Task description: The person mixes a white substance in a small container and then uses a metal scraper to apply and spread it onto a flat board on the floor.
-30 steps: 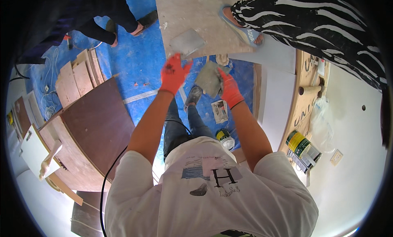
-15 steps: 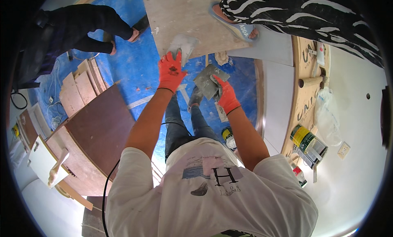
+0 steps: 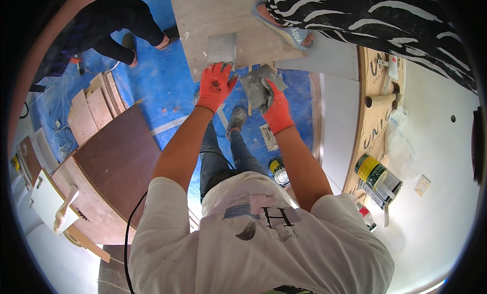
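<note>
Pale plate (image 3: 221,47) straighter, beyond left hand (image 3: 215,87); dark plate (image 3: 256,89) in right hand (image 3: 278,109)

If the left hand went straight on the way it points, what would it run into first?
Beyond the grey plate it appears to hold, the left hand would probably meet the wooden board first; how high it sits above that board is unclear.

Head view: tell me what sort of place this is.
Probably a room under renovation: blue sheeting lies underfoot, a hammer rests at the right, and wooden boards are piled at the left.
</note>
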Demonstrator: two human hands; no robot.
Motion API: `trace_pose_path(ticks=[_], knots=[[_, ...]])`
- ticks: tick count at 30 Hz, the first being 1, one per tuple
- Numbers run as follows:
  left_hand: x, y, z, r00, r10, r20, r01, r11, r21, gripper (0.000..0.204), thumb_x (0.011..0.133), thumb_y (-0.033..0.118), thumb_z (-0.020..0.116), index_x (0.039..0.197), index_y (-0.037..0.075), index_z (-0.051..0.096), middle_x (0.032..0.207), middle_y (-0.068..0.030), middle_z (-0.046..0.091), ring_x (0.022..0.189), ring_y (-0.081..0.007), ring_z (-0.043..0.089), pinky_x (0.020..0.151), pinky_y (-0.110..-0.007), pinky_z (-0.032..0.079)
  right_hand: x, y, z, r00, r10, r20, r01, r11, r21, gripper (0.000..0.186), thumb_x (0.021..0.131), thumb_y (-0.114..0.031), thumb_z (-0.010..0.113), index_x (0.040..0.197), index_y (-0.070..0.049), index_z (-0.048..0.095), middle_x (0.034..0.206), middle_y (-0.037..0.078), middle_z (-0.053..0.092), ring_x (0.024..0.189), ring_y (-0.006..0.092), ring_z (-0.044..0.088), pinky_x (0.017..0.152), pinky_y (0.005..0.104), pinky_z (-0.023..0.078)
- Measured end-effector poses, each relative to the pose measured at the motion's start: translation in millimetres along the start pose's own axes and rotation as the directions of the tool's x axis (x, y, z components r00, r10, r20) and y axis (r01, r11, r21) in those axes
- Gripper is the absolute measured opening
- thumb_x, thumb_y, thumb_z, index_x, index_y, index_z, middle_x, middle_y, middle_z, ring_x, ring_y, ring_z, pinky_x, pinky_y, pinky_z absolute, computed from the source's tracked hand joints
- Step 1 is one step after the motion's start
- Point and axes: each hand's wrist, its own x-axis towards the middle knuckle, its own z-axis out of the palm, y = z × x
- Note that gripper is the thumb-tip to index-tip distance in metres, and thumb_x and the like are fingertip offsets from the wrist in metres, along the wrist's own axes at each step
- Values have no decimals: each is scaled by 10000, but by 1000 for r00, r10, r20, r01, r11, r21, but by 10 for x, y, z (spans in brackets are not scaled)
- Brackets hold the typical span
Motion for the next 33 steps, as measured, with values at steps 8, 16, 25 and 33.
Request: trace_pose_path(ticks=[8, 16, 25, 33], knots=[[-386, 191, 540, 985, -116, 128, 171, 543, -822, 633, 997, 439, 536, 1521, 87, 485, 1559, -189, 493, 1462, -412, 425, 1227, -548, 314, 653, -506, 1236, 817, 546, -188, -226, 603, 765, 333, 960, -99, 652, 1286, -34, 632, 1136, 127, 707, 1058, 274, 665, 907, 386, 525], [-375, 216, 344, 932, -20, 361, -58, 977, 204, 574, 1021, 336, 478, 1519, 52, 476, 1582, -190, 460, 1475, -429, 392, 1234, -591, 265, 1104, -492, 1197, 855, 496, -152, -280, 688, 669, 165, 961, -105, 622, 1115, -48, 616, 1063, 71, 676, 924, 213, 633, 810, 376, 508], [-391, 202, 292, 928, 18, 373, -83, 984, 160, 602, 988, 320, 531, 1496, -2, 499, 1526, -207, 506, 1464, -471, 387, 1234, -617, 247, 940, -481, 1246, 760, 649, 24, -264, 275, 924, 160, 930, -52, 597, 1081, -105, 589, 967, 50, 630, 874, 173, 607, 724, 348, 496], [-426, 196, 249, 954, 53, 295, -74, 996, 59, 625, 978, 279, 508, 1532, -5, 451, 1580, -215, 458, 1504, -459, 347, 1252, -578, 246, 1418, -486, 1211, 830, 519, -203, -274, 697, 663, 224, 949, -103, 578, 1150, -17, 628, 1058, 92, 697, 937, 261, 647, 793, 423, 525]])
